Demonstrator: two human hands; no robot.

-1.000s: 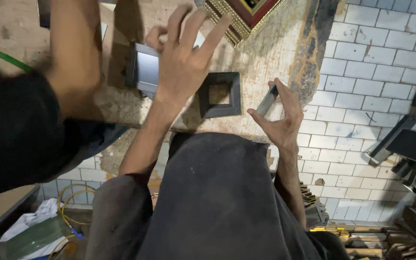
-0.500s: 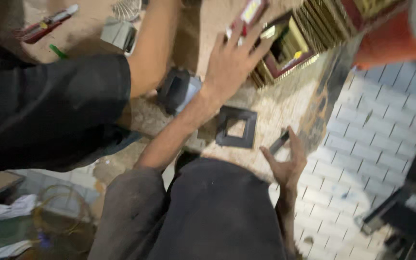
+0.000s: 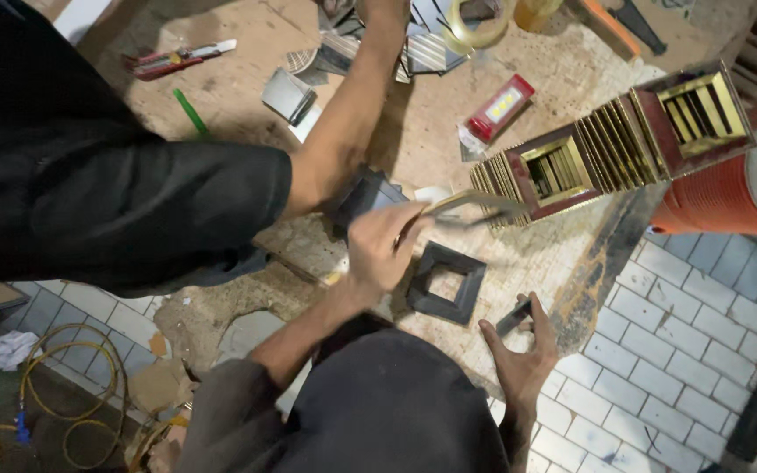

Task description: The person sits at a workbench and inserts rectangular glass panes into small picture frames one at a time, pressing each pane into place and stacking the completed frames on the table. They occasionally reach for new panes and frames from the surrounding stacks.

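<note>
Left hand (image 3: 385,245) clenched on thin gold-edged frame strip (image 3: 470,203), pulled from the row of gold and maroon square frames (image 3: 611,144). Right hand (image 3: 523,350) grips small dark flat piece (image 3: 513,317) beside dark grey square frame (image 3: 446,282) on worn wooden bench (image 3: 247,52)

The left grip (image 3: 385,248) is hemmed in: a co-worker's forearm (image 3: 343,131) crosses just behind it, and the row of gold-edged frames (image 3: 611,144) blocks the far right. The dark square frame (image 3: 446,283) lies just beside it. Bare desk (image 3: 247,44) opens beyond the forearm. The right grip (image 3: 519,350) sits at the desk's edge.
</note>
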